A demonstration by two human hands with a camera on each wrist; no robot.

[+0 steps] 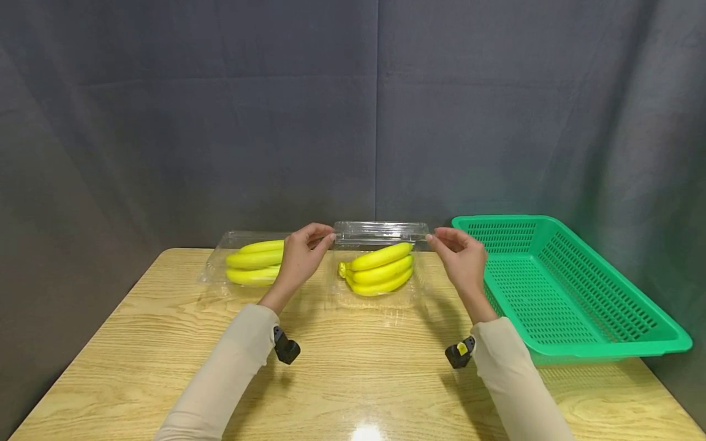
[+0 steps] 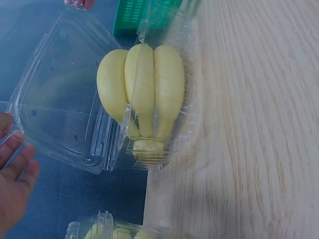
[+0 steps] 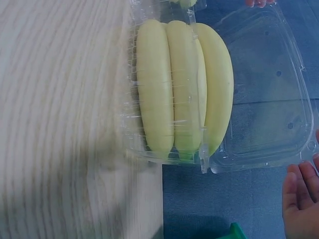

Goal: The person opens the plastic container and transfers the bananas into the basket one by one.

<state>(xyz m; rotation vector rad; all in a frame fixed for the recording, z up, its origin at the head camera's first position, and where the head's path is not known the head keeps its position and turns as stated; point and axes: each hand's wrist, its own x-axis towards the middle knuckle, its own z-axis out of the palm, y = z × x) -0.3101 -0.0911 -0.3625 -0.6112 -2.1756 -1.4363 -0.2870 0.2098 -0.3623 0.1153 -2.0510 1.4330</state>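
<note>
A bunch of yellow bananas lies in the base of a clear plastic clamshell container on the table. Its hinged lid stands raised at the back; the lid's inner face shows in the left wrist view. My left hand pinches the lid's left corner between thumb and fingers. At the opposite corner, my right hand pinches the lid the same way. In the right wrist view the bananas sit inside the base, and the lid leans away from them.
Left of my left hand, a second clear container holds more bananas. A green perforated basket stands on the right, beside my right forearm. Behind the wooden table hangs a dark grey curtain.
</note>
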